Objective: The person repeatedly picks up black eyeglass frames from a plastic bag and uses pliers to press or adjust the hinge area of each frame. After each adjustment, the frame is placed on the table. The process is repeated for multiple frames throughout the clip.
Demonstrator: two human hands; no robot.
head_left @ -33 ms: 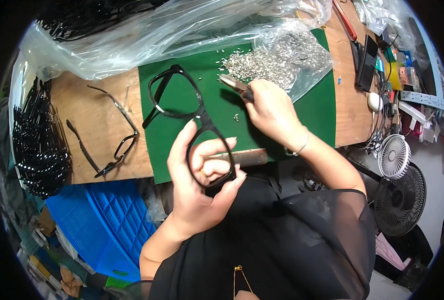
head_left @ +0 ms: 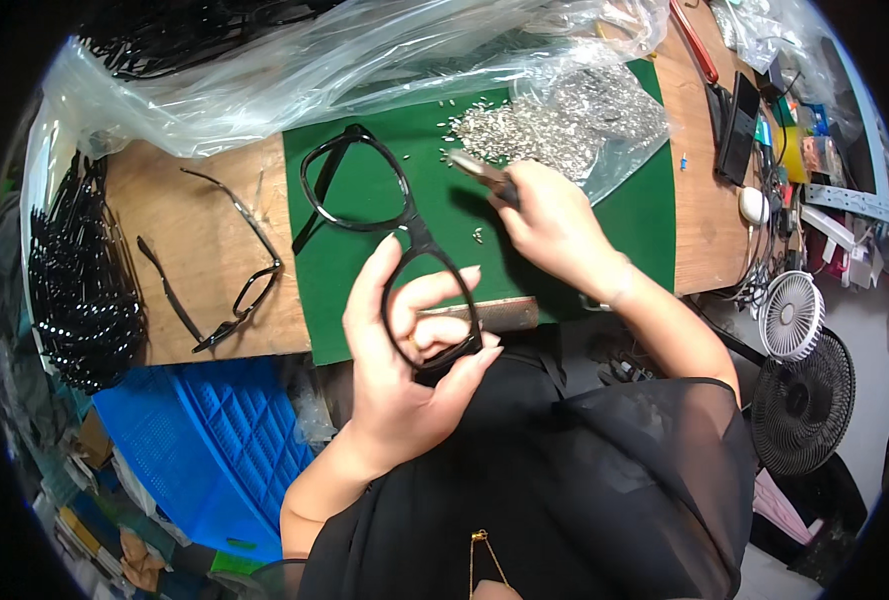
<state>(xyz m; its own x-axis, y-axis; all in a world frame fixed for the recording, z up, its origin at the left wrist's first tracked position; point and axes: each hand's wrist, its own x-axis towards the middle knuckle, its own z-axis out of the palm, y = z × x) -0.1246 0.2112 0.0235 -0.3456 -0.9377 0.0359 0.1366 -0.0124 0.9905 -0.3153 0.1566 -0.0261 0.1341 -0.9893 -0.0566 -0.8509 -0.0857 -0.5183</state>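
My left hand is closed on a black eyeglass frame, gripping the nearer rim between thumb and fingers. Both rims are without visible lenses, and the far one stands out over the green mat. In my right hand is a pair of pliers, its jaws pointing left toward a heap of tiny silvery metal pieces. My fingers hide most of the pliers' handles. Two or so loose pieces lie on the mat between my hands.
Another black eyeglass frame lies on the wooden table at left, beside a dense bundle of glossy black parts. Clear plastic sheeting spreads across the back. A phone, cables and small fans are at right; a blue crate stands below left.
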